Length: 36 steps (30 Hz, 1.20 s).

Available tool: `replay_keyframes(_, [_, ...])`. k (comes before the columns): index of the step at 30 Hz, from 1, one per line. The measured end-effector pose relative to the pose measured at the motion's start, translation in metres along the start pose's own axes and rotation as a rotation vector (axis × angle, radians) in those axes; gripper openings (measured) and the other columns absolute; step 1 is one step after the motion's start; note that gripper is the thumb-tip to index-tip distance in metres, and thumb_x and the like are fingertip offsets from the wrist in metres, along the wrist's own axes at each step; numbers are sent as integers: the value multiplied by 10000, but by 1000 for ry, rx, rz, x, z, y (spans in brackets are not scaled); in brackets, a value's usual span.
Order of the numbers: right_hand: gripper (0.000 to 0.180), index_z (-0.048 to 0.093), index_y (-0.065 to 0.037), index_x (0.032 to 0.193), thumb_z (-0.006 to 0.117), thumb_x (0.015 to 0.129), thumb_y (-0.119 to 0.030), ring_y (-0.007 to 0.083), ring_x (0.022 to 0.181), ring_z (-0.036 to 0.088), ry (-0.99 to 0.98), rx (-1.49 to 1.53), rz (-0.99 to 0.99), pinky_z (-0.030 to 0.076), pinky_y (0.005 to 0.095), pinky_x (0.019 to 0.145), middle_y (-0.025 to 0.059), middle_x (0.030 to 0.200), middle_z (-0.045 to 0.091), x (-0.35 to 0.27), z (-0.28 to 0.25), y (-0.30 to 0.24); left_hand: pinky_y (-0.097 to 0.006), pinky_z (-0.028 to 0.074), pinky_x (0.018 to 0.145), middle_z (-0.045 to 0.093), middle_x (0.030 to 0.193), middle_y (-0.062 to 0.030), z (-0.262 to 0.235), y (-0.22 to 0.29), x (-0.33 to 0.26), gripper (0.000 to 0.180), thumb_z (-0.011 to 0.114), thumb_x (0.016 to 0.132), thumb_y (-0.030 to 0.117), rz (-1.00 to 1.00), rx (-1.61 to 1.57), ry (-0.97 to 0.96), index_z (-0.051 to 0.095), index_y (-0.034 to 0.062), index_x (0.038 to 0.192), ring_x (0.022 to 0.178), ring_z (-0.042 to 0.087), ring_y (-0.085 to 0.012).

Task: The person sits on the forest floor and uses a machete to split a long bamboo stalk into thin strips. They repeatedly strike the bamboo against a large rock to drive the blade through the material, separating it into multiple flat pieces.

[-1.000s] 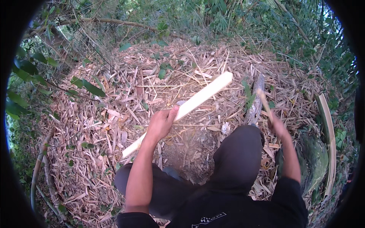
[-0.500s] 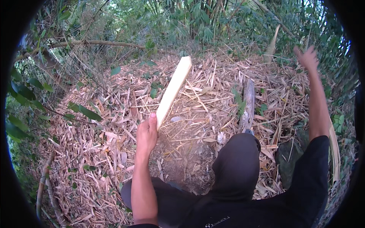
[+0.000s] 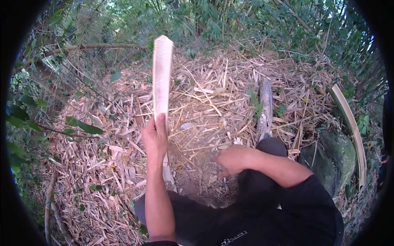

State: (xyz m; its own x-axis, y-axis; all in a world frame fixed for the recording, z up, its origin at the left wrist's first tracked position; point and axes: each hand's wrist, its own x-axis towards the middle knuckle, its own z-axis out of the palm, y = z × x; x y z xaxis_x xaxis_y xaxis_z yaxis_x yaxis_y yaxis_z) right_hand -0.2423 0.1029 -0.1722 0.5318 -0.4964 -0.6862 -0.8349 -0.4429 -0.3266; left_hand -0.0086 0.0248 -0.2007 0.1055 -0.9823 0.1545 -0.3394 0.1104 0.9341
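My left hand [image 3: 156, 133] is closed round the lower part of a pale, flat bamboo slat [image 3: 162, 78]. The slat stands nearly upright in front of me, its pointed end up, and a short piece of its lower end shows below the hand. To the right, my right hand [image 3: 234, 159] reaches inward over the bare soil beside my bent knee. Its fingers are apart, a little blurred, and nothing shows in them.
Dry bamboo shavings [image 3: 102, 180] cover the ground. A weathered grey log [image 3: 265, 108] lies beyond my right knee [image 3: 273, 145]. To the right are a mossy rock [image 3: 330, 158] and a long, bent bamboo strip [image 3: 352, 125]. Leafy twigs [image 3: 84, 125] reach in from the left.
My right hand has swung from the far right to beside my knee. A blurred strip in the air near it is no longer seen there. The left hand's slat has tilted more upright and leftward.
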Motion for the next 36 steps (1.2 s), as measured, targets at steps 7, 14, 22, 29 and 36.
replay_keyframes(7, [495, 590, -36, 1286, 711, 903, -325, 341, 883, 718, 554, 176, 6, 562, 444, 815, 175, 941, 729, 7, -33, 39, -302, 377, 551, 549, 648, -12, -5, -23, 8, 507, 515, 1065, 431, -50, -35, 90, 674, -22, 902, 612, 474, -101])
replay_keyframes(14, [403, 639, -33, 1248, 722, 906, -229, 207, 914, 703, 1046, 689, 79, 538, 358, 842, 94, 965, 741, -39, -18, 109, -329, 379, 544, 535, 620, -37, 1, -60, 1, 539, 513, 1067, 424, -114, 18, 80, 651, -34, 819, 592, 457, -122])
replay_keyframes(22, [457, 632, -7, 1250, 693, 892, -285, 265, 745, 690, 993, 554, 948, 522, 404, 728, 156, 773, 688, -38, 286, 229, -315, 404, 581, 585, 669, -50, -9, -75, 7, 446, 556, 1052, 367, -123, 0, 123, 683, -53, 968, 636, 488, -108])
replay_keyframes(29, [381, 631, -12, 1174, 667, 897, -270, 231, 720, 654, 718, 1002, 1292, 501, 380, 699, 121, 759, 666, -70, 446, 159, -254, 375, 580, 617, 751, 5, -45, -58, -7, 342, 626, 1026, 300, -138, -82, 208, 686, -35, 1058, 671, 485, -61])
replay_keyframes(36, [311, 630, -17, 1099, 641, 901, -256, 197, 696, 619, 757, 1138, 1296, 480, 356, 669, 85, 745, 644, -76, 461, 137, -300, 525, 759, 706, 951, -125, -77, -34, -5, 374, 565, 1051, 335, 89, -127, 427, 656, -17, 1138, 827, 660, -171])
